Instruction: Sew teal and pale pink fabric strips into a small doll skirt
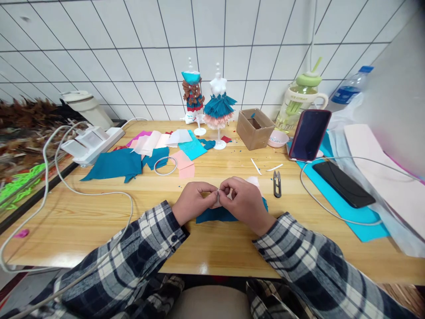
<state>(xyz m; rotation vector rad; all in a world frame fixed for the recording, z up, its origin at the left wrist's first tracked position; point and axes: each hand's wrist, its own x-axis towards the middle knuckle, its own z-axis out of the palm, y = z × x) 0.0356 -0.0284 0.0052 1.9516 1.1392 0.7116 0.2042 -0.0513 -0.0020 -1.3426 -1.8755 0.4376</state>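
My left hand [195,201] and my right hand [244,201] meet at the fingertips above the table's middle. Both are closed in a pinch on a small pale piece [216,204], mostly hidden by the fingers; it looks like light paper or cloth. Under them lies a dark teal piece of fabric or crepe paper [212,215], partly covered by my right hand. Thread snips [277,184] rest to the right. Behind stands a small white dress form [218,86] with a teal and pink ruffled skirt, beside a second dress form [191,95] in blue, brown and red.
Teal sheets [114,164], pink pieces [184,163] and a white ring [165,173] lie left of centre. A cardboard box [254,130], a bowl [278,139] and a propped phone [310,135] stand behind right. A white cable [99,193] crosses my left side near a power strip [96,144].
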